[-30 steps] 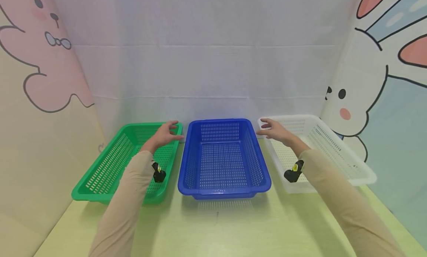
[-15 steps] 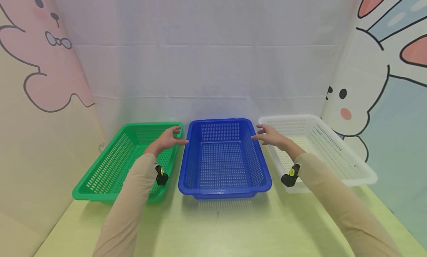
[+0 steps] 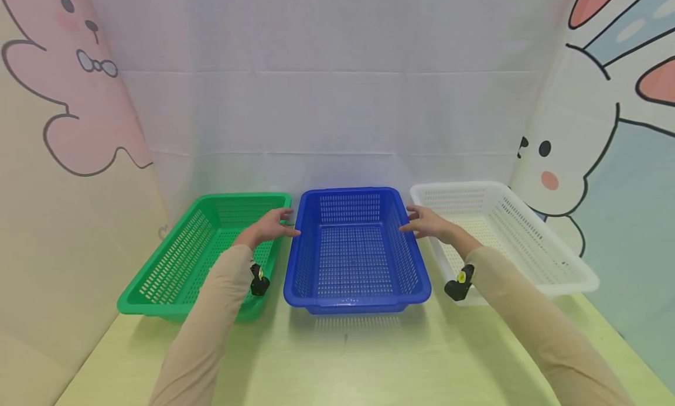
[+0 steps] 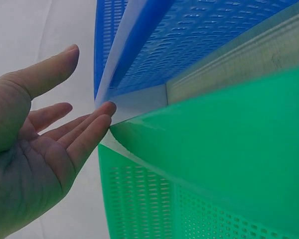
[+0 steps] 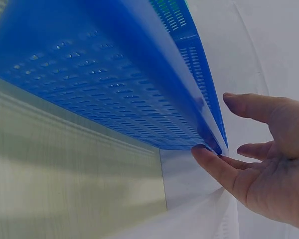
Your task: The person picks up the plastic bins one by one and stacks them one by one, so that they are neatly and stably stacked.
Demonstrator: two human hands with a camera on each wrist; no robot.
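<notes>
A blue perforated plastic basket [image 3: 356, 303] stands in the middle of the table. At its left rim, toward the back, is my left hand [image 3: 270, 225], thumb tip over the edge and fingers extended. In the left wrist view the thumb is spread from the fingers, whose tips sit in the gap beside the blue wall. My right hand [image 3: 429, 225] mirrors this at the right rim. The right wrist view shows its thumb [image 5: 246, 106] apart from the fingers, with one fingertip just under the basket's rim. Neither hand holds anything.
A green basket [image 3: 158, 310] stands on the left under the left arm, a white basket [image 3: 566, 271] on the right beneath the right arm. All three rest on a pale wooden table [image 3: 348, 365]. A white cloth backdrop [image 3: 337, 113] hangs close behind them.
Both hands have moved inward and slightly down, from over the green and white baskets to the two side rims of the blue basket. The baskets stay in place.
</notes>
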